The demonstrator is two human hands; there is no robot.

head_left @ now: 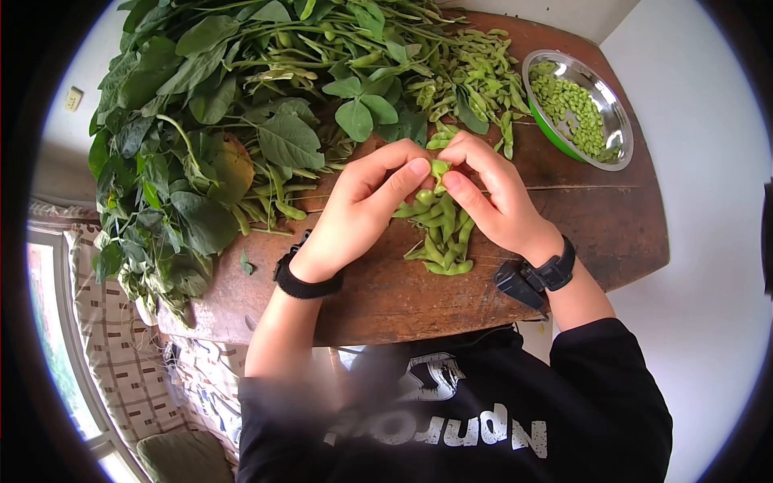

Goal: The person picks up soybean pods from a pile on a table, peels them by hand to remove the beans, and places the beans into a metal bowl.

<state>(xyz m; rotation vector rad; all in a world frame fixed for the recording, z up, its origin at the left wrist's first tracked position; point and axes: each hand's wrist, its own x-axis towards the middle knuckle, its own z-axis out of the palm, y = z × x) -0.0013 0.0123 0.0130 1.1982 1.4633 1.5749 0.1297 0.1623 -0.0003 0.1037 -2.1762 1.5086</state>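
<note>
A green soybean pod [439, 171] is pinched between the fingertips of both hands, above the wooden table. My left hand [377, 193] grips it from the left, thumb and forefinger pressed together. From the right, my right hand [498, 189] closes thumb and forefinger on the same pod. Just below the fingers lies a small pile of whole pods [445, 229]. Some of the pod is covered by the fingertips.
Leafy soybean stalks [213, 105] heap over the table's left and back. A pile of opened-looking pods [479, 76] lies beyond my hands. At the back right, a metal bowl [620, 133] holds shelled green beans [573, 109]. The wooden table [596, 225] has a rounded edge.
</note>
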